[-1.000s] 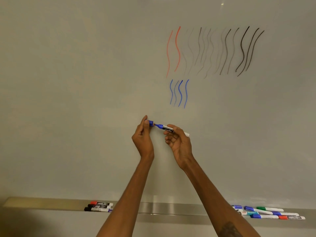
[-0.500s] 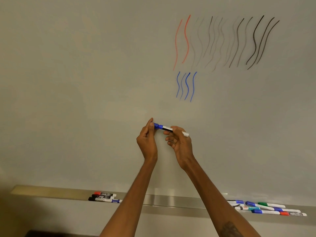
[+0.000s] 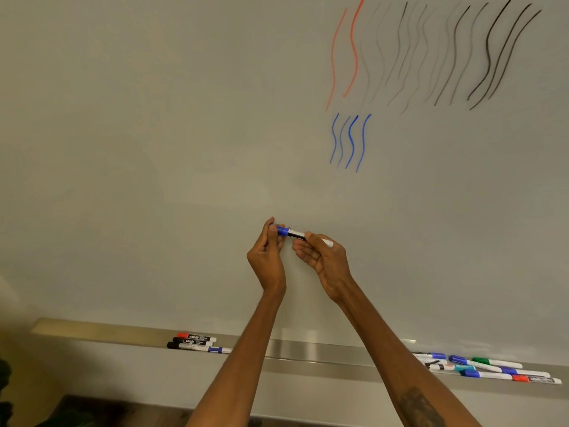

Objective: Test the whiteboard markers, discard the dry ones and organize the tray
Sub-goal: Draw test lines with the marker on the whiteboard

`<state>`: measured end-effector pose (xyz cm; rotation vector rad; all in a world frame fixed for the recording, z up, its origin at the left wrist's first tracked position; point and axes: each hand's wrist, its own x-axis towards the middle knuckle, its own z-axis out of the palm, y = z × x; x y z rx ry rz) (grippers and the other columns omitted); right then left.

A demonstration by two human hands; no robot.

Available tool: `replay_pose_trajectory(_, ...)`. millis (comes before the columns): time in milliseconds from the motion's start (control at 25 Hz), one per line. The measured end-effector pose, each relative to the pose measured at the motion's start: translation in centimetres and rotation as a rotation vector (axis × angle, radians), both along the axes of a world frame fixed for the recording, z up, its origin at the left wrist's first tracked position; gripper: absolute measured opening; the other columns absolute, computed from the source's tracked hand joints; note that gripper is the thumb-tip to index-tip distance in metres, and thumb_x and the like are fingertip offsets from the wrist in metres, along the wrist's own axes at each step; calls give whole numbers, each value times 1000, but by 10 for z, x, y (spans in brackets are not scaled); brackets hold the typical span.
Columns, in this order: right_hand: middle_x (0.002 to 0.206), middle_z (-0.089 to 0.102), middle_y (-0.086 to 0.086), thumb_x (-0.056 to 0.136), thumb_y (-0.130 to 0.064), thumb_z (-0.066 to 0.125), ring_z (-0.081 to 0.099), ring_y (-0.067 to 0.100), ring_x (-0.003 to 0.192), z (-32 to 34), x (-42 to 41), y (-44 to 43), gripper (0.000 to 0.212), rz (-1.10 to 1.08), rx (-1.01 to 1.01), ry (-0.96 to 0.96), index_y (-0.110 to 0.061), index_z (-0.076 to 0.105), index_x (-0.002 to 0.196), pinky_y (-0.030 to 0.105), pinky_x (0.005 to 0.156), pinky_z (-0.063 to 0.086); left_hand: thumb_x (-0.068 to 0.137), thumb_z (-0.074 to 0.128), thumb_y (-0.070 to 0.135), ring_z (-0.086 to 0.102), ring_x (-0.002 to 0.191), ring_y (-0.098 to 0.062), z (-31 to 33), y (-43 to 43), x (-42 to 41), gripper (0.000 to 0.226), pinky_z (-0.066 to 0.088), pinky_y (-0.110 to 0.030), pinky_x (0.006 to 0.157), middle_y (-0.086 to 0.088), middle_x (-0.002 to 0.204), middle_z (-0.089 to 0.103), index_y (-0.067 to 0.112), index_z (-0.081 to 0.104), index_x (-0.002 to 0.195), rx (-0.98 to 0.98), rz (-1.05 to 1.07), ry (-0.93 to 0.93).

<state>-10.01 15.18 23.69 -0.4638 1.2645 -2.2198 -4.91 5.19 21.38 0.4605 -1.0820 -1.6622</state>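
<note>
While hands (image 3: 267, 257) (image 3: 328, 261) hold blue marker (image 3: 296, 233) — cap (image 3: 281, 230) on.

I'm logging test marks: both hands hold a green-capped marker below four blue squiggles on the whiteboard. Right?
No: in the head view the marker has a blue cap, not green. The left hand and right hand do hold it, below the four blue squiggles.

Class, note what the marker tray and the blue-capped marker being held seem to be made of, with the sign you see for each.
Marker tray: probably metal, perhaps aluminium, with a satin finish; it is silvery grey with a bright reflective band along it.
Blue-capped marker: probably smooth plastic; it has a uniform white barrel, a solid blue cap and a printed label.
</note>
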Motion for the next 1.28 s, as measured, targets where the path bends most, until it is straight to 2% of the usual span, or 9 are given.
replay_pose_trajectory(160, 106, 70, 27, 96, -15, 60, 71, 35, 97, -10, 2, -11, 27, 37, -7, -60, 4, 64, 115, 34, 83, 60, 98, 59, 18, 69, 107, -11, -9, -11, 3, 29, 55, -35, 97, 9, 103, 75, 10, 66, 126, -11, -6, -7)
replay_pose_trajectory(320, 104, 71, 26, 96, -16, 60, 73, 31, 92, -21, 4, -24, 25, 64, 3, -106, 2, 65, 113, 32, 79, 61, 99, 59, 19, 69, 109, -15, -16, -25, 10, 31, 56, -29, 94, -2, 107, 75, 9, 65, 127, -53, -18, -28)
replay_pose_trajectory(440, 100, 73, 21, 95, -21, 63, 72, 23, 84, -36, 6, -33, 27, 99, 114, -74, -1, 67, 112, 28, 76, 59, 98, 60, 17, 69, 108, -18, -34, -46, 23, 31, 57, -31, 93, 0, 106, 76, 7, 65, 127, -56, -56, -58)
replay_pose_trajectory(600, 92, 71, 8, 90, -28, 69, 62, 14, 78, -70, 17, -51, 27, 109, 305, -1, -9, 72, 108, 25, 74, 54, 97, 62, 17, 71, 105, -22, -56, -70, 42, 30, 58, -33, 91, 0, 105, 76, 6, 67, 124, -28, -34, -137)
replay_pose_trajectory(800, 90, 72, 8, 87, -10, 71, 60, 16, 80, -119, 32, -73, 11, 102, 364, 53, -11, 75, 98, 25, 76, 53, 96, 63, 14, 71, 101, -19, -98, -92, 70, 27, 59, -34, 89, -4, 106, 74, 6, 69, 121, 49, 61, -219)
replay_pose_trajectory(960, 87, 68, 8, 87, 1, 66, 60, 21, 84, -152, 40, -92, 18, 91, 445, -21, -14, 75, 91, 34, 92, 52, 94, 65, 12, 71, 96, -31, -141, -111, 89, 17, 60, -37, 86, -20, 96, 72, 6, 69, 110, 69, 103, -321)
replay_pose_trajectory(1040, 86, 69, 8, 86, 4, 65, 63, 21, 84, -168, 45, -99, 20, 65, 488, -62, -14, 75, 88, 36, 94, 53, 95, 64, 13, 71, 96, -34, -163, -118, 96, 13, 60, -36, 85, -21, 97, 71, 8, 69, 106, 76, 105, -373)
replay_pose_trajectory(1120, 81, 72, 6, 82, 2, 67, 65, 19, 78, -187, 48, -104, 19, 1, 558, -49, -15, 76, 82, 34, 89, 55, 98, 59, 16, 70, 96, -31, -183, -124, 104, 12, 59, -31, 87, -14, 98, 72, 13, 70, 104, 67, 106, -460)
replay_pose_trajectory(1280, 77, 73, -3, 81, -8, 72, 66, 11, 72, -220, 53, -107, 13, -98, 741, 30, -20, 76, 78, 15, 71, 52, 96, 63, 20, 67, 101, -20, -227, -138, 119, 19, 55, -40, 96, 0, 106, 69, 16, 71, 112, 2, 75, -699)
